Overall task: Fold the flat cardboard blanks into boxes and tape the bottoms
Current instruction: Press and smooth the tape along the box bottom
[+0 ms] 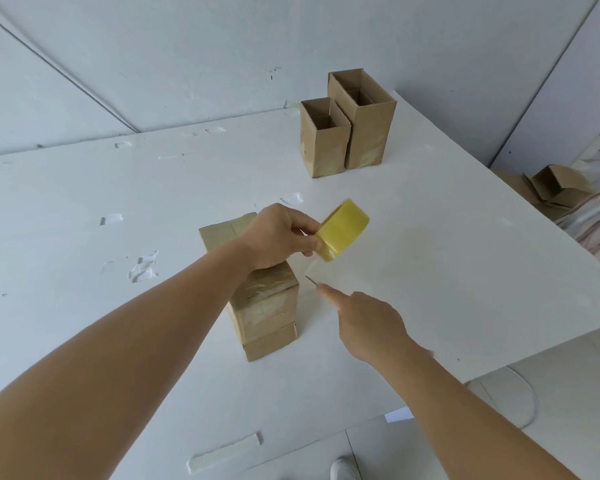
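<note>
A tall cardboard box (267, 306) stands upside down on the white table (430, 271), its taped bottom facing up. My left hand (278, 242) hovers over the box and grips a yellow tape roll (343, 233) held in the air to the right of it. A clear strip of tape hangs from the roll toward the box's right side. My right hand (371, 323) is just right of the box, forefinger extended, holding a small thin blade (310, 281) whose tip meets the hanging tape.
Two finished open-topped boxes, a shorter box (324, 143) and a taller box (368, 129), stand side by side at the table's far right. Scraps of used tape (144, 270) dot the left half. More cardboard (558, 187) lies beyond the right edge.
</note>
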Tool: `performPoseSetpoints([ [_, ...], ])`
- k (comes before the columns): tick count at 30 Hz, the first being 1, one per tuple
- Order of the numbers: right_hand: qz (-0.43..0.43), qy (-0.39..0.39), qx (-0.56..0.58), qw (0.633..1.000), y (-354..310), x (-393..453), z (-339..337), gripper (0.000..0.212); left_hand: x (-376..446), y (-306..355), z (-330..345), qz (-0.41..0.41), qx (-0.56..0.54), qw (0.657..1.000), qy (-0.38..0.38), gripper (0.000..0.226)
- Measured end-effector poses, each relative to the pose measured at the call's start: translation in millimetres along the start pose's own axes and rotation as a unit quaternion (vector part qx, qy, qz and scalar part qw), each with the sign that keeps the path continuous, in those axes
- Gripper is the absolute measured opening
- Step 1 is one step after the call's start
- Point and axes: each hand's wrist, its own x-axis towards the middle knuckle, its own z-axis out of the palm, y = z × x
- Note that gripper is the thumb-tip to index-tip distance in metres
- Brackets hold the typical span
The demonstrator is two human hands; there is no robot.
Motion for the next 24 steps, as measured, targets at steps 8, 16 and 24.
performPoseSetpoints([
  [8,0.025,0.006,0.023,0.999,6.8,14.8,31.2,0.070,2.9,5.0,-0.3,-0.014,-0.015,0.999,-0.026,0.019],
  [16,0.051,0.086,0.464,0.880,-29.6,7.2,-1.8,0.036,9.8,5.1,2.1,-0.001,-0.030,0.999,-0.027,0.014],
  [24,0.181,0.111,0.693,0.689,-71.7,29.2,-11.7,0.029,9.5,3.5,4.2,-0.007,-0.032,0.999,-0.015,0.013],
])
